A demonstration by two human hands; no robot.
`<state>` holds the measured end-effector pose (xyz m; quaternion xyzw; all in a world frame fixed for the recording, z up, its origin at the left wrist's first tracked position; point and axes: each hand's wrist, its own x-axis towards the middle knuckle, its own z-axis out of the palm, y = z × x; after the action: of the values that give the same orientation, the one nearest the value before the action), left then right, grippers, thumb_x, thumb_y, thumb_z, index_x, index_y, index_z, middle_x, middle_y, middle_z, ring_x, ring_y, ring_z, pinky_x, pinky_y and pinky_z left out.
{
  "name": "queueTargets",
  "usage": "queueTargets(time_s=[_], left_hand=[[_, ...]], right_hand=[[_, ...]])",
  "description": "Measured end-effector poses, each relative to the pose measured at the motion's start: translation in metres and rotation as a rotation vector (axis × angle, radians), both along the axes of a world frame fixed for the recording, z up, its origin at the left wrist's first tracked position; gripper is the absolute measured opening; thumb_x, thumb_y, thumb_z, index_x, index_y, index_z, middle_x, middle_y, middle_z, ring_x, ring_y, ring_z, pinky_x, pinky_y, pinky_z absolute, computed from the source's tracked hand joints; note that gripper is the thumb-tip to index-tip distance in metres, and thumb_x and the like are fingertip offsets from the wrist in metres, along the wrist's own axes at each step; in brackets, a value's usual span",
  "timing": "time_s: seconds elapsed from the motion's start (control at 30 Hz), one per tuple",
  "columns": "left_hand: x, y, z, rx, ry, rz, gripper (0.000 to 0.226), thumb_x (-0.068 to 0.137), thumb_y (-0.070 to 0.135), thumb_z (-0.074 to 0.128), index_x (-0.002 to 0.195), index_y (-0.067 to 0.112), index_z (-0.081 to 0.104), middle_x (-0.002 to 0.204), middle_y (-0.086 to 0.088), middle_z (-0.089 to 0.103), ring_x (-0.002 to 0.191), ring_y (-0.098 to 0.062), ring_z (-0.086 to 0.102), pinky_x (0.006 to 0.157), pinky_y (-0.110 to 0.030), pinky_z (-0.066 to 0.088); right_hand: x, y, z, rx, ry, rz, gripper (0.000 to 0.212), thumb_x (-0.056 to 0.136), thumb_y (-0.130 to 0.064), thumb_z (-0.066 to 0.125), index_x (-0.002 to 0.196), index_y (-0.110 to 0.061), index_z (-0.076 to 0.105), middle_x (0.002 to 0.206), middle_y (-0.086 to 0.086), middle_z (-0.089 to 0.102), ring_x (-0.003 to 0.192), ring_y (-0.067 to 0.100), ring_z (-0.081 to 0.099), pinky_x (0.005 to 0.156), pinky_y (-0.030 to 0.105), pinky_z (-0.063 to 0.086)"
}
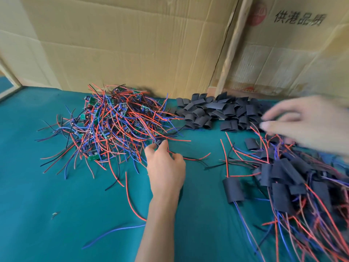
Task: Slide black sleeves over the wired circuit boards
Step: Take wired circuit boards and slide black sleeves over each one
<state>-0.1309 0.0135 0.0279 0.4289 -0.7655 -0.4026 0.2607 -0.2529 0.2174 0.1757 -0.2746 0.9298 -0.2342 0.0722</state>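
Red-wired circuit board (158, 142) pinched in left grip (164, 167); right grip (306, 123), fingers apart, blurred, over black sleeves (217, 112).

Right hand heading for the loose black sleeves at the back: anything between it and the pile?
Nothing visible. The right hand, blurred, fingers straight, hovers at the right end of the black sleeve pile, fingertips by the nearest sleeves. The finished sleeved boards lie nearer the camera, below the hand, not in its path.
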Motion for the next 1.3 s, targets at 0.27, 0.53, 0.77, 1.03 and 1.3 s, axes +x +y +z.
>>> queueTargets(time_s=[0.27,0.53,0.77,1.03,1.3], left_hand=[[0.001,-0.002,0.001,-0.021,0.075,0.049,0.038,0.085,0.007,0.062,0.121,0.012,0.069,0.131,-0.003,0.054,0.109,-0.026,0.060,0.097,-0.035,0.046],[0.004,-0.004,0.000,-0.044,0.007,0.068,0.026,0.088,0.021,0.064,0.113,0.024,0.070,0.112,0.006,0.070,0.106,-0.023,0.063,0.091,-0.038,0.049],[0.001,0.001,0.000,-0.130,-0.080,0.011,0.048,0.092,0.030,0.060,0.138,0.028,0.047,0.132,0.000,0.055,0.113,-0.033,0.058,0.087,-0.043,0.045],[0.004,-0.009,0.002,0.061,0.161,-0.022,0.030,0.097,0.016,0.052,0.124,0.024,0.064,0.118,0.007,0.070,0.111,-0.020,0.062,0.089,-0.028,0.042],[0.000,-0.014,-0.004,0.298,0.404,-0.168,0.012,0.094,0.014,0.063,0.096,0.016,0.074,0.071,0.004,0.066,0.055,-0.011,0.053,0.058,-0.027,0.044]], right_hand=[[-0.065,-0.135,-0.100,0.208,0.058,0.068,0.037,0.088,-0.018,0.065,0.123,-0.027,0.064,0.130,0.007,0.062,0.116,0.030,0.058,0.089,0.033,0.048],[-0.066,-0.143,-0.128,-0.134,0.174,-0.238,0.017,0.089,-0.027,0.067,0.106,-0.028,0.071,0.112,0.006,0.070,0.102,0.032,0.062,0.076,0.032,0.047],[0.008,-0.125,-0.120,-0.389,0.003,-0.142,0.011,0.073,-0.034,0.067,0.080,-0.028,0.073,0.067,-0.017,0.068,0.078,0.010,0.066,0.064,0.017,0.044],[0.055,-0.134,-0.129,-0.483,-0.344,0.099,0.028,0.080,-0.020,0.062,0.100,-0.024,0.081,0.092,-0.006,0.079,0.095,0.016,0.071,0.089,0.034,0.056],[0.046,-0.106,-0.116,-0.732,-0.459,0.105,0.020,0.067,-0.019,0.055,0.081,-0.023,0.069,0.063,-0.001,0.068,0.056,0.020,0.065,0.048,0.026,0.047]])
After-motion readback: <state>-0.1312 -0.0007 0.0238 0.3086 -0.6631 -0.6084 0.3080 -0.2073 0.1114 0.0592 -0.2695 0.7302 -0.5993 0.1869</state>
